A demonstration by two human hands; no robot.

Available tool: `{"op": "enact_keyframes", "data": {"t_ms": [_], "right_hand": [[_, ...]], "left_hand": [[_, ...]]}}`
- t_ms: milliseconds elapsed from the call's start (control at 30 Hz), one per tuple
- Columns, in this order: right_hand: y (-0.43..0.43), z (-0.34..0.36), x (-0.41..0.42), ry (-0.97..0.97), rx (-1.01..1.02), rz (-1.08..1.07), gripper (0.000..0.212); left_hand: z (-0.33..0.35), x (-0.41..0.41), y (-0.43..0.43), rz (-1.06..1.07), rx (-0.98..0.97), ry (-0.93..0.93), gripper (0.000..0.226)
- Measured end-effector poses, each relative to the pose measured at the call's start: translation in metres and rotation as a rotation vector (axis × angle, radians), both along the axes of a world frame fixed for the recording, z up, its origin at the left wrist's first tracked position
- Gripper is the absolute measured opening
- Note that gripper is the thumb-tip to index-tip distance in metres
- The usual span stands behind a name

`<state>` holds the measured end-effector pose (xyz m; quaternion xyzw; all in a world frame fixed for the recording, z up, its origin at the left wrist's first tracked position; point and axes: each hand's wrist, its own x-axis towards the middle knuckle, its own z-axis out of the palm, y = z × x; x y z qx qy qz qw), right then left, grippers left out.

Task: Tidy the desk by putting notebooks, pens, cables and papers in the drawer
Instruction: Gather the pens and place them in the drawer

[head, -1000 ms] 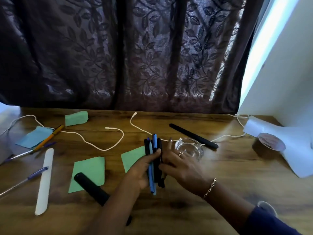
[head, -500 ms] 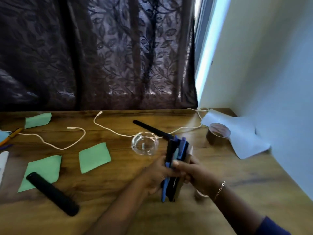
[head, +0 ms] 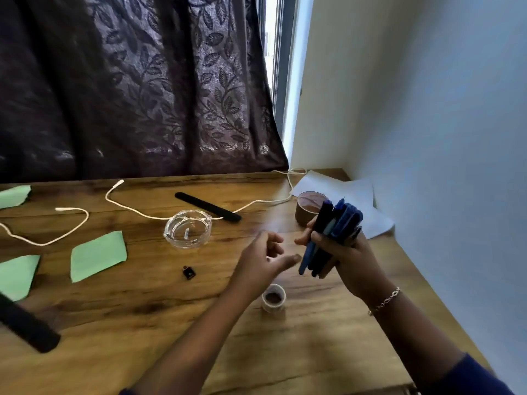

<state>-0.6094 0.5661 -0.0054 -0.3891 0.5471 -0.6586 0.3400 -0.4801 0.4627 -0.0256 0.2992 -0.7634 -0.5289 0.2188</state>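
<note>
Several pens (head: 339,220), blue and dark, stand bunched in the right hand (head: 348,258) at right of centre in the head view, fingers wrapped round the lower part of the bundle. The tips fan out above the fist, and one blue pen hangs lower than the rest. The left hand (head: 265,260), just beside it at centre, is blurred, its fingers loosely curled and holding nothing.

With only one hand gripping, that low blue pen looks likeliest to slip out and roll across the desk (head: 171,323). A small roll (head: 273,302) stands directly below both hands, so a dropped pen or a lowered wrist could knock it.

The white cable (head: 128,205) trails from the left edge to the back right corner and passes right behind the glass dish (head: 188,229). Tugging it by one end could drag the dish.

Green papers (head: 98,255) lie at left and a white sheet (head: 356,195) at upper right, partly under a brown tape roll (head: 306,208) that could tip if the sheet is pulled.

No drawer is in view, so reaching for it means working unseen.
</note>
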Motion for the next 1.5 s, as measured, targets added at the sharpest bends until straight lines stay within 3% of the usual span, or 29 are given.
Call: {"op": "enact_keyframes", "data": {"t_ms": [100, 200, 367, 433, 533, 600, 667, 867, 967, 1067, 1233, 1333, 1500], "right_hand": [[0.013, -0.025, -0.008, 0.009, 0.116, -0.041, 0.011], [0.025, -0.062, -0.004, -0.007, 0.317, -0.078, 0.017], [0.028, -0.057, -0.003, -0.027, 0.308, -0.115, 0.020], [0.025, -0.051, -0.009, 0.341, 0.423, -0.178, 0.028], [0.021, -0.048, -0.015, 1.136, 0.763, -0.230, 0.040], [0.019, -0.054, -0.015, 1.332, 0.825, -0.226, 0.028], [0.019, -0.067, -0.016, 1.364, 0.829, -0.194, 0.027], [0.026, -0.088, -0.019, 1.362, 0.976, -0.030, 0.080], [0.030, -0.089, -0.018, 1.384, 0.971, 0.004, 0.106], [0.034, -0.088, -0.014, 1.352, 0.987, 0.039, 0.118], [0.035, -0.085, -0.019, 1.360, 1.006, 0.124, 0.127], [0.035, -0.100, -0.024, 1.494, 0.861, 0.035, 0.127], [0.053, -0.126, -0.044, 1.566, 0.698, -0.010, 0.098]], "left_hand": [[-0.014, 0.007, 0.005, 0.118, -0.293, 0.007, 0.022], [-0.028, 0.013, 0.014, 0.081, -0.496, -0.068, 0.031], [-0.039, 0.015, 0.030, 0.035, -0.551, -0.076, 0.047], [-0.037, 0.014, 0.036, 0.065, -0.607, -0.052, 0.051], [-0.042, 0.010, 0.043, 0.085, -0.770, -0.030, 0.058], [-0.050, 0.005, 0.051, 0.028, -0.849, -0.127, 0.062], [-0.057, -0.003, 0.056, -0.078, -0.892, -0.287, 0.069], [-0.066, -0.026, 0.050, -0.285, -0.896, -0.674, 0.094], [-0.064, -0.032, 0.045, -0.334, -0.963, -0.704, 0.113], [-0.064, -0.035, 0.043, -0.452, -1.027, -0.764, 0.121], [-0.060, -0.039, 0.044, -0.506, -1.023, -0.794, 0.117], [-0.058, -0.039, 0.046, -0.546, -1.016, -0.790, 0.118], [-0.059, -0.043, 0.054, -0.612, -0.985, -0.763, 0.111]]}}
